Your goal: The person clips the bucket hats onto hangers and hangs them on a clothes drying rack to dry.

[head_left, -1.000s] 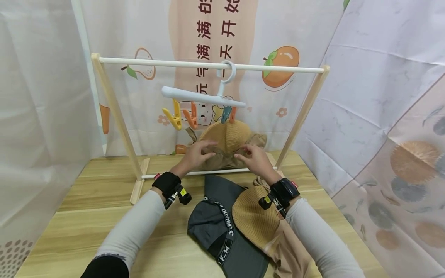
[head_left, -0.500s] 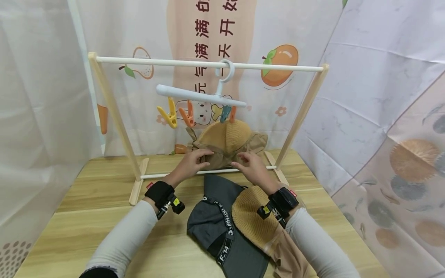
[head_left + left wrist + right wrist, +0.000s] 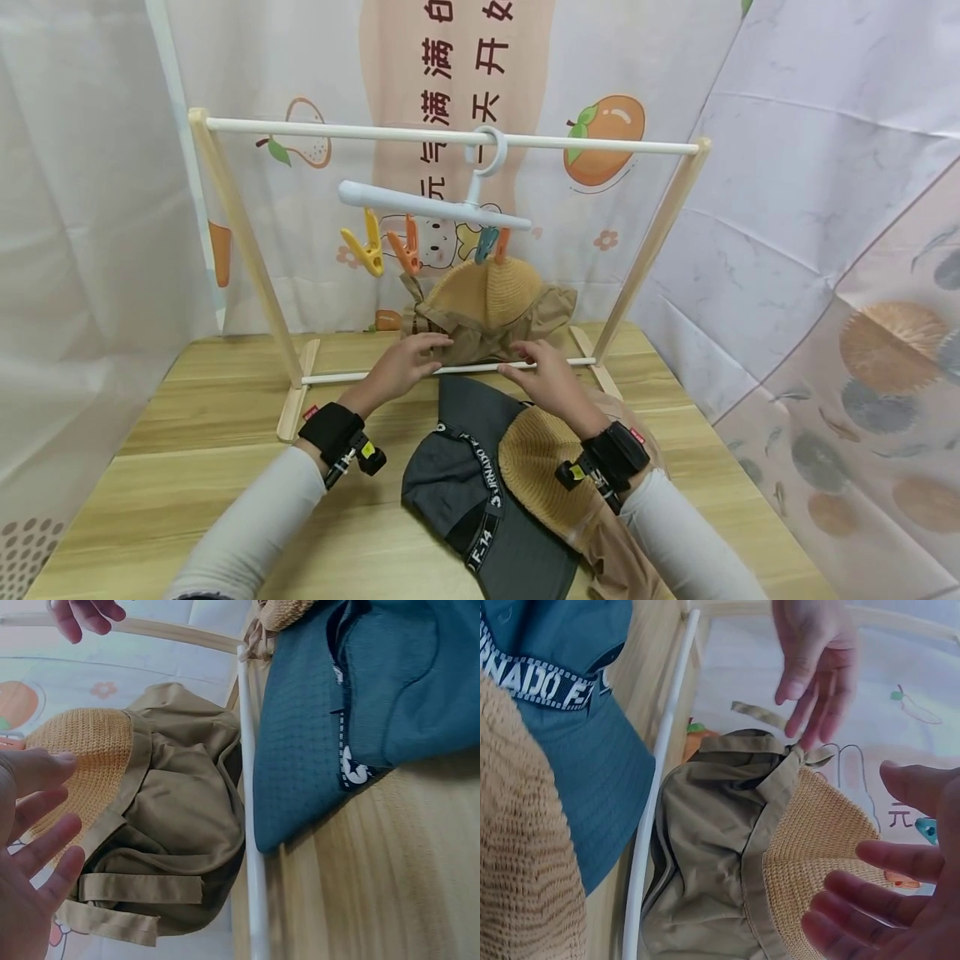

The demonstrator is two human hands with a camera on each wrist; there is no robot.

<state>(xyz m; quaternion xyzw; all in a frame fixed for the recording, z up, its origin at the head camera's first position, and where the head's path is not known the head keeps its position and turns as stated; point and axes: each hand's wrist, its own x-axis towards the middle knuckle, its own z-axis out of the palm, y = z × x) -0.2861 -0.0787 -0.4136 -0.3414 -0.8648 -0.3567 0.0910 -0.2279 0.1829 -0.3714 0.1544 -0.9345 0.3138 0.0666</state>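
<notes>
In the head view a straw hat with a brown cloth brim (image 3: pixel 483 293) is at the rack's middle, below a light blue hanger (image 3: pixel 435 205). A teal clip (image 3: pixel 486 245) and an orange clip (image 3: pixel 502 247) overlap the top of its crown; whether they grip it I cannot tell. My left hand (image 3: pixel 401 367) is in front of the hat's left side, fingers loosely bent and holding nothing. Facing it, my right hand (image 3: pixel 546 377) hovers by the right side with relaxed, spread fingers. Both wrist views show bare palms near the straw crown (image 3: pixel 90 750).
A dark bucket hat (image 3: pixel 472 492) with a lettered band lies on the table, partly under another straw hat (image 3: pixel 543 467). The wooden rack (image 3: pixel 247 242) has a white low bar (image 3: pixel 330 378). A yellow clip (image 3: pixel 366 243) and another orange clip (image 3: pixel 406 246) hang at the hanger's left.
Both hands have come down and back a little from the hat; the left has also shifted left. The hanger's left end and its clips have swung slightly left. The hats stay put.
</notes>
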